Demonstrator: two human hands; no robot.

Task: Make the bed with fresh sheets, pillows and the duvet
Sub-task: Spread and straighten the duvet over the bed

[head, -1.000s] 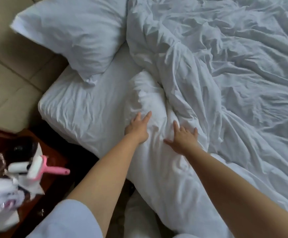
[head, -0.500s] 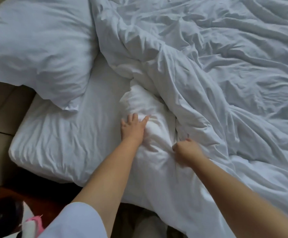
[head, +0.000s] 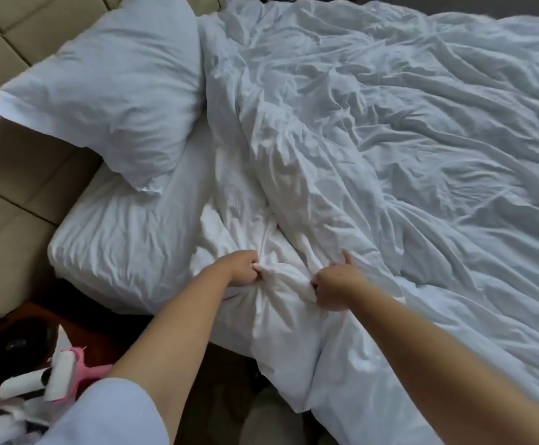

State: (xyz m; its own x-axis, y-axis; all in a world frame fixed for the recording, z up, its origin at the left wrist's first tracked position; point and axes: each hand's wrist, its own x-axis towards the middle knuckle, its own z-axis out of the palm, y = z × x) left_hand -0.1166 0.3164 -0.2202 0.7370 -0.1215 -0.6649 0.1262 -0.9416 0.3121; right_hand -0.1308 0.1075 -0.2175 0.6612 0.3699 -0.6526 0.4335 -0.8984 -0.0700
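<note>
The crumpled white duvet (head: pixel 390 149) covers most of the bed, its near corner bunched at the bed's near edge and spilling over it. A fitted sheet (head: pixel 127 239) lies bare at the head-end corner, with a white pillow (head: pixel 114 91) above it against the padded headboard (head: pixel 8 175). The left hand (head: pixel 240 268) grips a fistful of duvet, fingers curled tight; just beside it, the right hand (head: pixel 335 284) clutches another fold, thumb raised. A pink lint roller (head: pixel 66 377) lies on the bedside table.

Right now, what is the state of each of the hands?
Left hand: closed, gripping a bunch of the duvet.
Right hand: closed, gripping the duvet, with one digit sticking out.
</note>
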